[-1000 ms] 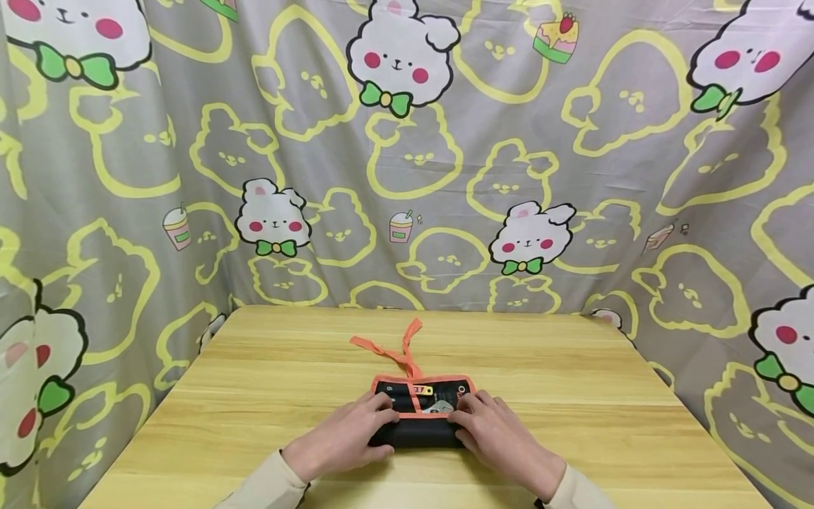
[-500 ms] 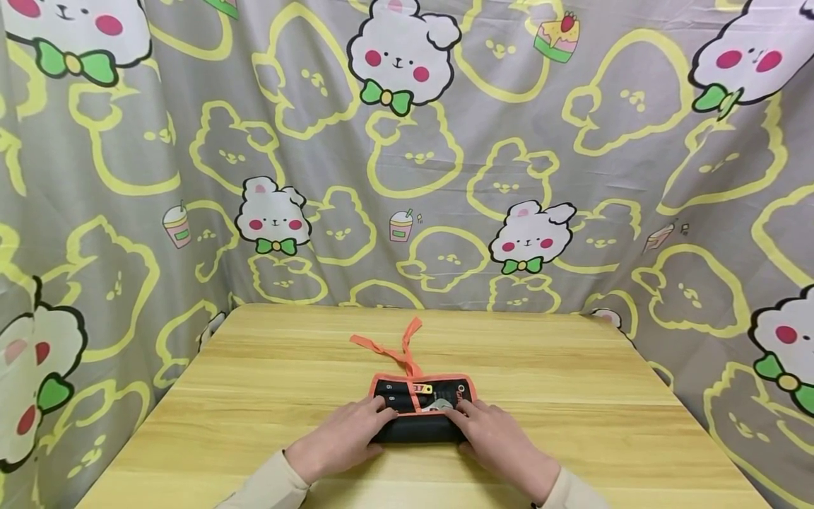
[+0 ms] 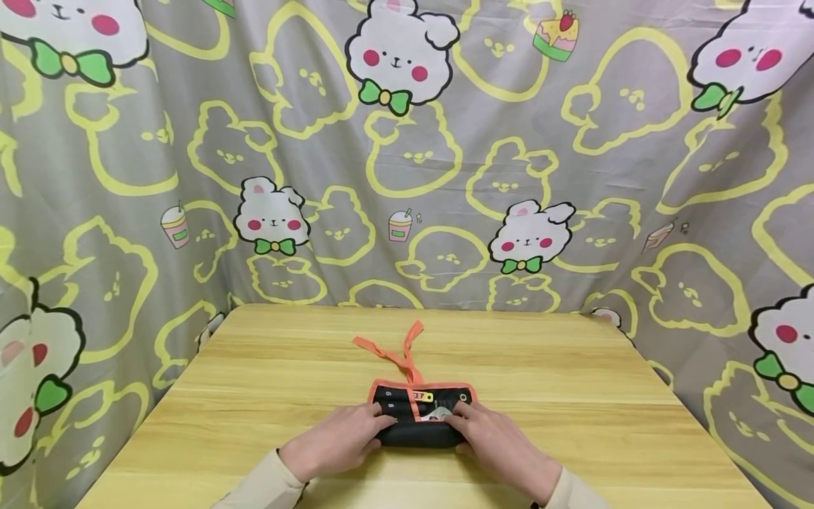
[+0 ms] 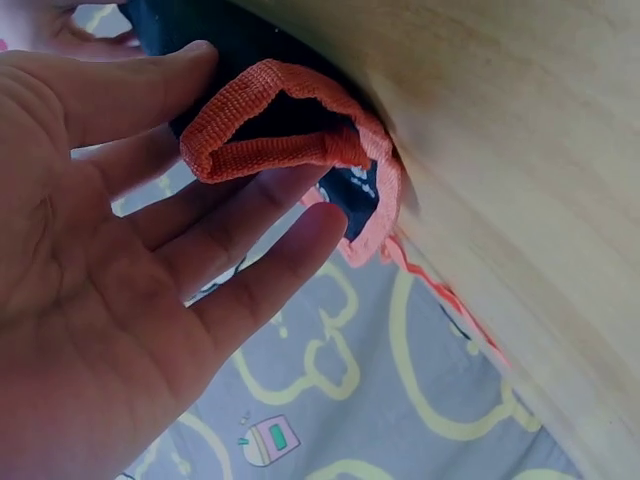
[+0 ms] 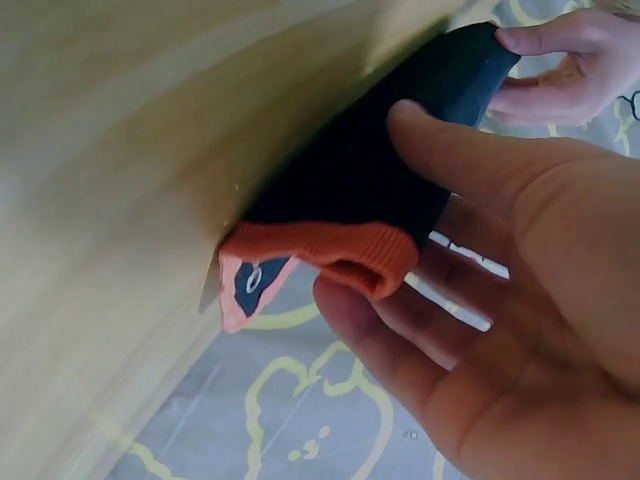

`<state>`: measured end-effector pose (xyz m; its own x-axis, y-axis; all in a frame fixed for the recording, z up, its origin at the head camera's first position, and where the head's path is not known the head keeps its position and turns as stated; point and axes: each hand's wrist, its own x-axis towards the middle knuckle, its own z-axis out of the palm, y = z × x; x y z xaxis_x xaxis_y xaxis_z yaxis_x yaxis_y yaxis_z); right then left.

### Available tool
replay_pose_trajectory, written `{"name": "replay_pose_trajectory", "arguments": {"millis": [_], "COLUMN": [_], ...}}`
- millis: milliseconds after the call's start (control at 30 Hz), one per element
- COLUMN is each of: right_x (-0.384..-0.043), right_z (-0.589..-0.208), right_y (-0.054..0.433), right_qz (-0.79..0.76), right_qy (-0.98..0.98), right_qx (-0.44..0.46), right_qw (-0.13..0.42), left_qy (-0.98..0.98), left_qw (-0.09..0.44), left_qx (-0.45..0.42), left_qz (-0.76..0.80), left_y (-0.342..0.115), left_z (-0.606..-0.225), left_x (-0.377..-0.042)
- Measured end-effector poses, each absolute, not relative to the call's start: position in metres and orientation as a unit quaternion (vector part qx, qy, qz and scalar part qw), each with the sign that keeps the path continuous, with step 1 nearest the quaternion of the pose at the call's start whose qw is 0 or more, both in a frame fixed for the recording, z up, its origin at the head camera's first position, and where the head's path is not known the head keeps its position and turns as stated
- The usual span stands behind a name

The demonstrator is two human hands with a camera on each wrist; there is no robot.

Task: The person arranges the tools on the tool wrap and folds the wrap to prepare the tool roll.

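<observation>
A black fabric tool roll (image 3: pixel 422 435) with orange trim lies partly rolled up on the table, its thick rolled edge toward me. My left hand (image 3: pixel 340 438) grips the left end, thumb on the near side and fingertips over the top. At the opposite end my right hand (image 3: pixel 505 442) holds it the same way. Beyond the roll, the flat part shows pockets with printed numbers, a yellow-ended tool (image 3: pixel 422 397) and the silver head of what looks like an adjustable wrench (image 3: pixel 437 413). In the left wrist view, the orange-trimmed end (image 4: pixel 250 115) forms a folded loop between thumb and fingers.
Two loose orange tie straps (image 3: pixel 407 364) stretch from the roll's far edge across the wooden table (image 3: pixel 267 367). A grey curtain (image 3: pixel 407 177) with cartoon prints hangs behind the table and along both sides.
The tool roll has shifted slightly toward me, and its straps with it. Both hands keep their grip at the ends, with the fingertips moving a little over the fold.
</observation>
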<state>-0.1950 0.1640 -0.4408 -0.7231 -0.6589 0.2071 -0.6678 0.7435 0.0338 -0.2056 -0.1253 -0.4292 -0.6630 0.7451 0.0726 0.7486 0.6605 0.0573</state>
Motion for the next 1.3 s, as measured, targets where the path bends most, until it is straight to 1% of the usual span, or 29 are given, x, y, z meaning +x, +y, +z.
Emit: {"name": "replay_pose_trajectory", "arguments": {"millis": [100,200,400,600,800,933,1033,1167,1300], "right_x": [-0.196,-0.197,-0.2,-0.199,-0.197,-0.198,-0.2,-0.202,-0.203], "right_z": [-0.437,-0.435,-0.433,-0.428,-0.423,-0.421,-0.42,-0.422,-0.427], "right_y": [0.167,0.17,0.173,0.176,0.178,0.18,0.183,0.184,0.184], "right_qz": [0.029,0.037,0.07,0.072,0.083,0.107,0.137,0.178,0.192], "right_qy": [-0.926,-0.923,-0.916,-0.913,-0.911,-0.909,-0.906,-0.904,-0.906], "right_qx": [0.368,0.376,0.388,0.393,0.397,0.4,0.4,0.388,0.378], "right_qw": [0.078,0.067,0.069,0.077,0.076,0.055,0.025,-0.008,0.0], "left_qy": [-0.909,-0.909,-0.915,-0.912,-0.9,-0.895,-0.892,-0.895,-0.899], "left_qw": [0.013,-0.002,-0.051,-0.067,-0.073,-0.095,-0.119,-0.115,-0.096], "left_qx": [-0.415,-0.414,-0.387,-0.382,-0.396,-0.398,-0.387,-0.365,-0.358], "left_qz": [-0.043,-0.053,-0.1,-0.133,-0.164,-0.178,-0.202,-0.227,-0.235], "left_y": [-0.126,-0.126,-0.127,-0.128,-0.13,-0.13,-0.13,-0.13,-0.13], "left_z": [-0.427,-0.426,-0.425,-0.424,-0.421,-0.42,-0.42,-0.422,-0.426], "left_x": [-0.205,-0.205,-0.206,-0.207,-0.207,-0.208,-0.209,-0.21,-0.212]}}
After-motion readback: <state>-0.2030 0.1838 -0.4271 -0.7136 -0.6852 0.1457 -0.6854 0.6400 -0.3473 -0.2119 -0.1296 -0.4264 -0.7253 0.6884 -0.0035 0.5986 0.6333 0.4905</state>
